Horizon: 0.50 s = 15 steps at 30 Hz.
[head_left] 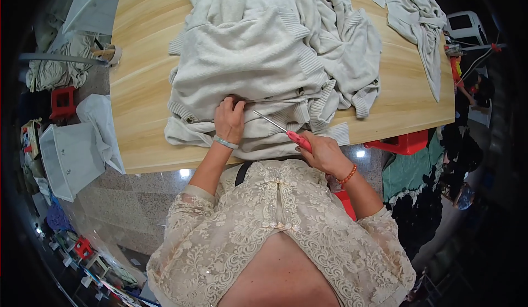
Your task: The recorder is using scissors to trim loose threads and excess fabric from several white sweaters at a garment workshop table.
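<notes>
A heap of off-white knit sweaters (236,48) with ribbed cuffs and hems lies in front of me. At the near part of the heap, my left hand (230,121) has its fingers curled into a fold of the top sweater, and the fingertips are partly hidden by the cloth. My right hand (325,154) is wrapped round the pinkish-red handle of a thin metal-shafted tool (300,140). Its shaft points up and left, over the folds and toward my left hand. The exact shape of its tip is too small to tell. Dark spots, perhaps buttons, show along the folds.
The knitwear lies on a wood-grain table (143,76). More off-white knit pieces (410,13) hang over its far right part. A white plastic bin (71,156) stands on the floor at left, near a red stool (63,102). Another red stool (400,143) is under the right edge.
</notes>
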Motion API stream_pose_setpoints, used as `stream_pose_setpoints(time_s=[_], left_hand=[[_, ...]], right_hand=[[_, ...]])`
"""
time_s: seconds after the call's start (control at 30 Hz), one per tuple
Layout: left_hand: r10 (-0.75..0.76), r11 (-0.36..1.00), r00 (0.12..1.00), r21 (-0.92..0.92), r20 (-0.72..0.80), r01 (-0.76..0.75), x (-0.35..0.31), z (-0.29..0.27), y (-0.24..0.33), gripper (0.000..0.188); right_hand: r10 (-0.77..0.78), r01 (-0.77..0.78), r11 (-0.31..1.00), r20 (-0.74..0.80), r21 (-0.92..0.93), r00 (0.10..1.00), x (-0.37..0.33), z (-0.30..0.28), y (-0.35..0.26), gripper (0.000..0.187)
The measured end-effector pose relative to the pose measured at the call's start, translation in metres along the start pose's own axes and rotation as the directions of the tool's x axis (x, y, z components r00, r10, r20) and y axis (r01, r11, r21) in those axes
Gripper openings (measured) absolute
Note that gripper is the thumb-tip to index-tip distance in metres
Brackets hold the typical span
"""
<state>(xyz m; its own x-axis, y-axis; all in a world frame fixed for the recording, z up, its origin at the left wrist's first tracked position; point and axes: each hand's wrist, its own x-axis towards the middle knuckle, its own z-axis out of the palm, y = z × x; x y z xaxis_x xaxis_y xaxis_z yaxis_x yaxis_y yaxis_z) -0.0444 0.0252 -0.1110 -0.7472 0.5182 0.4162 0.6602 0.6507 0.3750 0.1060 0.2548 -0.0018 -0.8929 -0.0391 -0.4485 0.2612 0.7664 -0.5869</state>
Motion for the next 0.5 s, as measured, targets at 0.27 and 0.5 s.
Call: stream_pose_setpoints(time_s=[0.27, 0.5], left_hand=[[-0.065, 0.998, 0.99, 0.011, 0.124, 0.064, -0.004, 0.002, -0.03, 0.021], [0.062, 0.937, 0.985, -0.35, 0.163, -0.001, 0.013, -0.032, -0.014, 0.022]], right_hand=[[-0.018, 0.018, 0.999, 0.006, -0.037, 1.0, 0.003, 0.002, -0.002, 0.026], [-0.051, 0.052, 0.995, -0.023, 0.083, 0.998, 0.004, 0.007, 0.004, 0.029]])
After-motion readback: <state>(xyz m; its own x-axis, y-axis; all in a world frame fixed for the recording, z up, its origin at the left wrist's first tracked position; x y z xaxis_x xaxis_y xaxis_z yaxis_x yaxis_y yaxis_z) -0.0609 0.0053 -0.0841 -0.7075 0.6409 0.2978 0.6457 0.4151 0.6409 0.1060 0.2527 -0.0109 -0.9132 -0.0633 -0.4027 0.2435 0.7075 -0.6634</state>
